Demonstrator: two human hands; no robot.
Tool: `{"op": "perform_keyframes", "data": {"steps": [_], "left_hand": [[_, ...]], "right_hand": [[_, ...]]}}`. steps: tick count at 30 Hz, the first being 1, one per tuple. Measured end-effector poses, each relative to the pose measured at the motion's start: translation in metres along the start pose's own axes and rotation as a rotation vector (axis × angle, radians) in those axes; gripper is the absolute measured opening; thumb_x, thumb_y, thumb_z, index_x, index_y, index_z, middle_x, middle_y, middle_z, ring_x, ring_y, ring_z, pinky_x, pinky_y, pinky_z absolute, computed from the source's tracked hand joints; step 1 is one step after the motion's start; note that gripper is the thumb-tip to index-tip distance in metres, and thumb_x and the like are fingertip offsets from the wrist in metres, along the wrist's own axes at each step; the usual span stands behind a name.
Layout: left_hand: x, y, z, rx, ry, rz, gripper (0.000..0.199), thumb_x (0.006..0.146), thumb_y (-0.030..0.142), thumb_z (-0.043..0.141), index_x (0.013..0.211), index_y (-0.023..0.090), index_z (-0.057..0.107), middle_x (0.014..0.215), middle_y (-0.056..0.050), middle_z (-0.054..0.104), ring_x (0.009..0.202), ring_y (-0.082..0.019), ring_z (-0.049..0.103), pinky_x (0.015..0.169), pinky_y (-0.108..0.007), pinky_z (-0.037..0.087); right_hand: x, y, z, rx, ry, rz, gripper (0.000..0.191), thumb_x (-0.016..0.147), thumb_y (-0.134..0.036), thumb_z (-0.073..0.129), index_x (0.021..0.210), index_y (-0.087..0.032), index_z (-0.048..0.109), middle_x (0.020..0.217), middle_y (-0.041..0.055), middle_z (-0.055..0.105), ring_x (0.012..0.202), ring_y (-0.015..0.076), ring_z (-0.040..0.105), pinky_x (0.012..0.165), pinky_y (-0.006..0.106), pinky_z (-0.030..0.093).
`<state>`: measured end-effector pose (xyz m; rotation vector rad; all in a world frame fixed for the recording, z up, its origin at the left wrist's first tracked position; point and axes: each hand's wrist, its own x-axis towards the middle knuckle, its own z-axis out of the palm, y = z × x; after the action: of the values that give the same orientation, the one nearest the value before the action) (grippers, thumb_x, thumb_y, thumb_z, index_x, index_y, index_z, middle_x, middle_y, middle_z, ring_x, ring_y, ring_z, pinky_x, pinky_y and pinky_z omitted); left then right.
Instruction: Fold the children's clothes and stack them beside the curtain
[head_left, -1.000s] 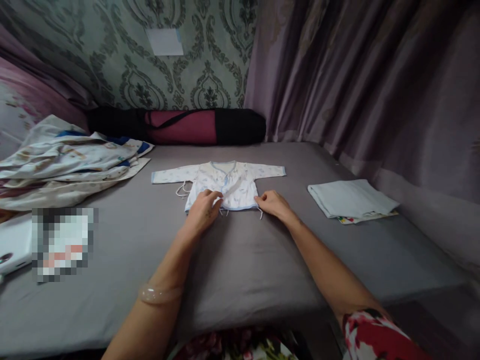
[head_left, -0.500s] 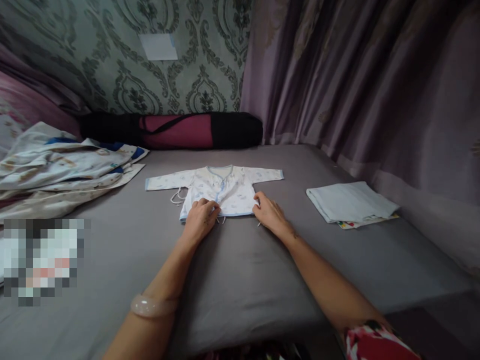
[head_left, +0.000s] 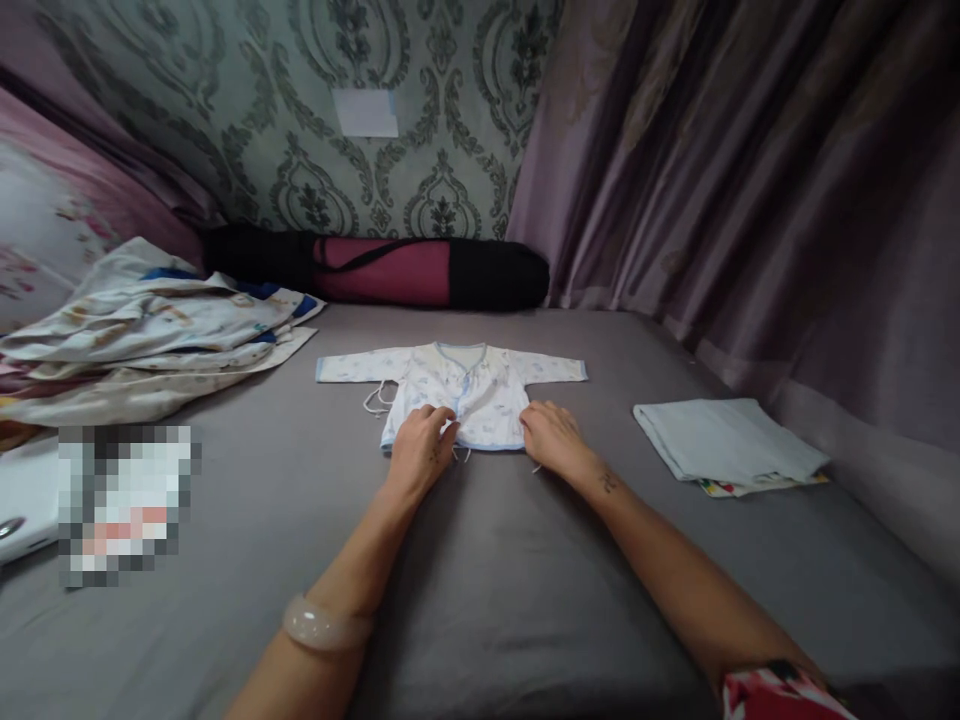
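A small white baby shirt [head_left: 491, 405] with a pale print and blue trim lies face up, its sleeves spread to both sides. White tie strings [head_left: 377, 400] hang out by its left side seam. My left hand [head_left: 424, 447] is over the lower left front, thumb and fingers pinched together on the cloth near the hem. At the lower right edge, my right hand [head_left: 555, 435] has its fingers curled onto the side of the shirt. The cloth under the fingertips of both hands is partly hidden.
The shirt rests on a grey bedsheet [head_left: 480, 590]. Folded pale cloth [head_left: 727, 438] lies to the right, rumpled printed fabric [head_left: 157, 335] to the left. A white device [head_left: 30, 500] sits beside a blurred-out item. A black and maroon long bag [head_left: 382, 270] lies along the wall.
The whole view has shifted, so everything sits further right and a little lower. My right fingers have drawn closer together at the shirt's side; my left hand stays at the hem.
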<state>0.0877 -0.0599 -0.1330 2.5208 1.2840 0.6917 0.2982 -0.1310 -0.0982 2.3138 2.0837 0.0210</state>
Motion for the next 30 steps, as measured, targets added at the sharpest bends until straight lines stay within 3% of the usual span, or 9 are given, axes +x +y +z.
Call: {"op": "perform_keyframes", "data": {"steps": [3,8,12,15,20,24,26,30], "left_hand": [[0.002,-0.005,0.001,0.030,0.051,-0.021,0.021,0.095,0.024,0.046,0.101,0.018,0.066,0.101,-0.009,0.067,0.098,-0.024,0.058,0.088,-0.037,0.045],[0.000,-0.013,0.003,0.080,0.012,0.039,0.018,0.093,0.019,0.046,0.095,0.019,0.064,0.105,-0.010,0.066,0.103,-0.025,0.056,0.091,-0.040,0.046],[-0.003,-0.017,0.008,0.055,0.062,0.056,0.018,0.090,0.017,0.050,0.104,0.018,0.062,0.115,-0.012,0.063,0.115,-0.025,0.055,0.100,-0.040,0.045],[-0.004,-0.022,0.010,0.062,0.095,0.011,0.024,0.091,0.019,0.050,0.113,0.016,0.059,0.126,-0.014,0.060,0.131,-0.028,0.047,0.112,-0.044,0.037],[-0.003,-0.027,0.008,0.097,-0.009,-0.109,0.040,0.094,0.032,0.049,0.127,0.010,0.052,0.143,-0.021,0.049,0.141,-0.035,0.035,0.115,-0.053,0.028],[-0.001,-0.028,0.011,0.113,-0.075,-0.176,0.050,0.094,0.040,0.047,0.136,0.011,0.048,0.150,-0.021,0.042,0.144,-0.036,0.029,0.115,-0.053,0.026],[0.000,-0.028,0.012,0.127,-0.101,-0.199,0.054,0.095,0.043,0.045,0.139,0.013,0.045,0.153,-0.020,0.039,0.146,-0.035,0.026,0.116,-0.053,0.024],[0.001,-0.026,0.008,0.141,-0.182,-0.247,0.060,0.095,0.047,0.045,0.144,0.013,0.041,0.156,-0.020,0.031,0.148,-0.035,0.021,0.117,-0.053,0.020]], "right_hand": [[0.035,0.000,-0.015,0.089,0.033,-0.019,0.030,0.095,-0.019,0.042,0.102,-0.017,0.072,0.108,0.0119,0.071,0.105,0.0246,0.061,0.087,0.031,0.041],[0.116,-0.018,-0.024,0.326,-0.002,-0.089,0.029,0.091,-0.021,0.048,0.103,-0.021,0.074,0.107,0.0056,0.074,0.100,0.0189,0.065,0.081,0.023,0.044],[0.165,-0.038,-0.016,0.314,-0.099,0.003,0.026,0.086,-0.021,0.052,0.098,-0.020,0.076,0.101,0.0083,0.075,0.097,0.0210,0.067,0.075,0.023,0.046],[0.187,-0.047,-0.012,0.249,-0.213,0.102,0.027,0.077,-0.021,0.062,0.100,-0.016,0.075,0.097,0.0124,0.074,0.093,0.0239,0.069,0.071,0.025,0.048],[0.213,-0.046,-0.009,0.219,-0.429,0.115,0.034,0.065,-0.018,0.072,0.098,-0.010,0.072,0.078,0.0134,0.073,0.069,0.0248,0.069,0.056,0.027,0.048],[0.218,-0.043,-0.007,0.255,-0.495,0.080,0.030,0.066,-0.020,0.074,0.093,-0.010,0.072,0.070,0.0110,0.071,0.061,0.0225,0.067,0.053,0.027,0.048],[0.213,-0.043,-0.008,0.250,-0.468,0.055,0.028,0.069,-0.020,0.070,0.095,-0.011,0.072,0.077,0.0123,0.073,0.067,0.0236,0.069,0.058,0.028,0.050],[0.193,-0.045,-0.013,0.142,-0.217,0.041,0.029,0.077,-0.017,0.062,0.103,-0.014,0.072,0.106,0.0173,0.072,0.102,0.0295,0.067,0.081,0.034,0.051]]}}
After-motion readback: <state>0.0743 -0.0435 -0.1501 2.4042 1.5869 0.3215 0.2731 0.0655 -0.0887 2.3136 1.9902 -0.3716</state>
